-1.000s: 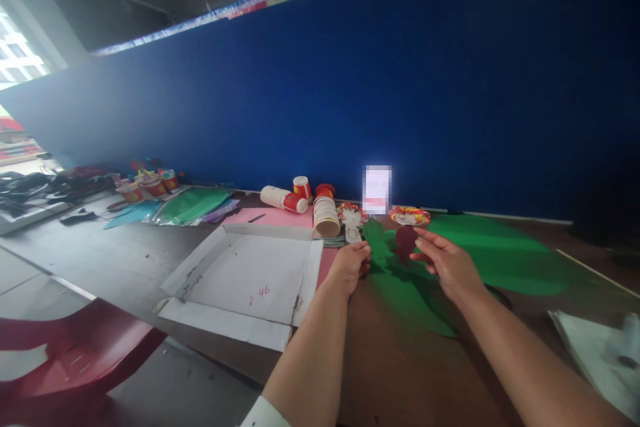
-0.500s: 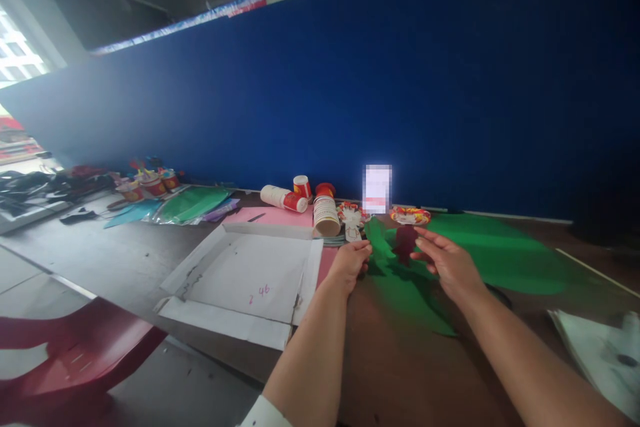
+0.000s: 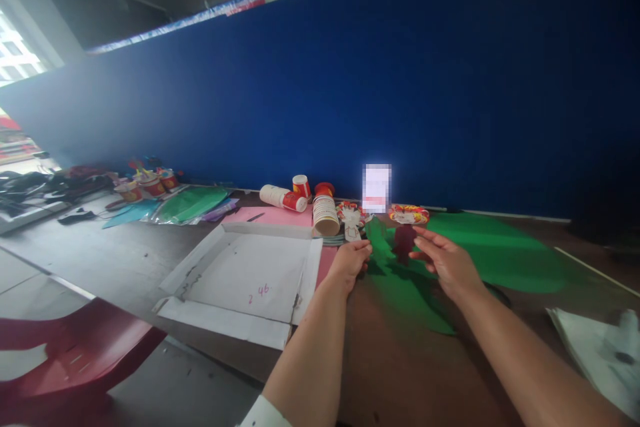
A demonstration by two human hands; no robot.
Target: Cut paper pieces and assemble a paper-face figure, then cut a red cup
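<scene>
My left hand is closed in a pinch on a green cut piece, which rises from its fingertips. A dark red piece is pinched between the fingers of my right hand. Both pieces are held side by side above a large green sheet on the brown table. Just beyond my left hand lies a white cutout with red edges. A red and yellow paper cup piece is behind the dark red one.
Left of my hands is an open white cardboard box lid. Behind it are a pink sheet, stacked paper cups and a lit, blurred screen. White sheets lie at the right, a red chair at lower left.
</scene>
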